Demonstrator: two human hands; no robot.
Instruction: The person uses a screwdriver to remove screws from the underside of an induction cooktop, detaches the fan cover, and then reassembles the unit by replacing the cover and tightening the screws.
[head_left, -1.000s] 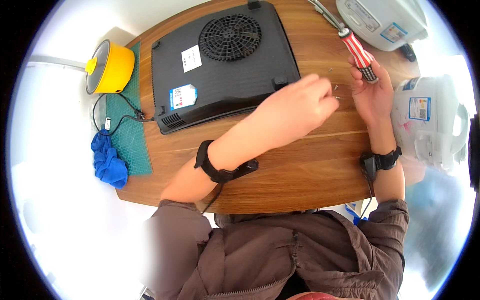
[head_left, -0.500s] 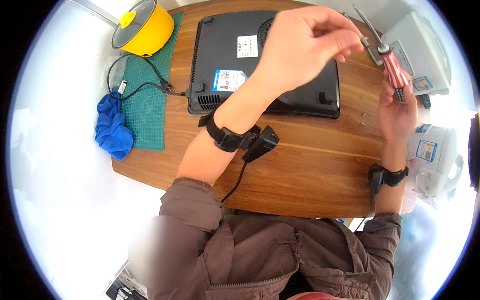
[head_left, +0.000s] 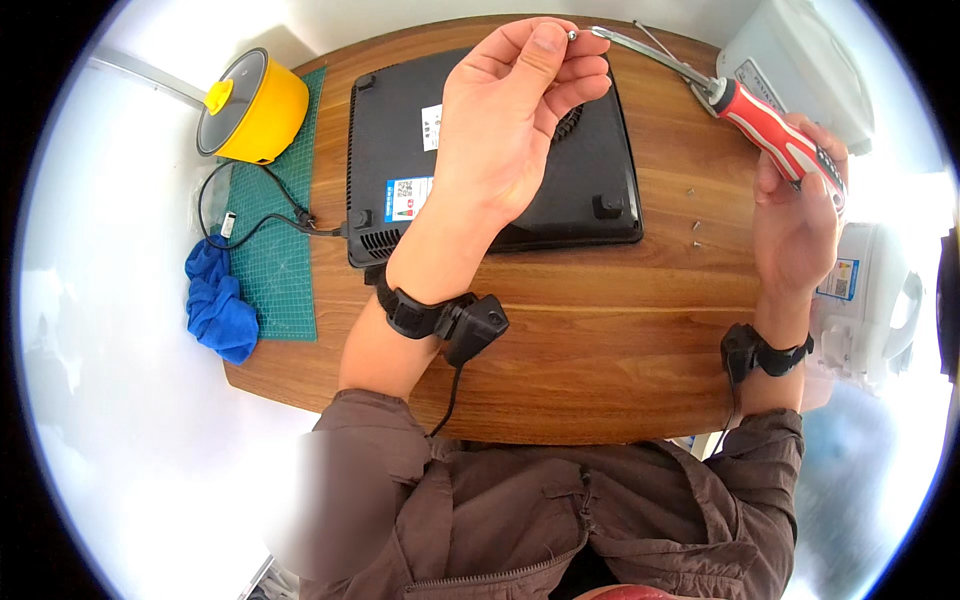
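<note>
My left hand (head_left: 497, 135) is raised over a flat black appliance (head_left: 388, 120), pinching a small metal screw (head_left: 572, 36) between thumb and fingertips. My right hand (head_left: 808, 225) is wrapped around the red-and-white handle of a screwdriver (head_left: 745, 112). Its shaft points left, and the tip ends just beside the pinched screw; whether they touch I cannot tell. The appliance lies underside up, with its feet, vent slots and stickers showing, partly covered by my left hand and forearm. Several loose screws (head_left: 697, 243) are on the wooden table to its right.
At the left, a yellow pot (head_left: 275, 115) and the appliance's black cord (head_left: 265, 237) rest on a green cutting mat (head_left: 285, 290), beside a blue cloth (head_left: 220, 315). White appliances (head_left: 800, 55) stand along the right edge. Black cameras with cables are strapped to both wrists.
My left hand has turned and moved left, bringing the screw into sight. The screwdriver has tipped leftward, its tip now near that screw. The whole view has shifted slightly.
</note>
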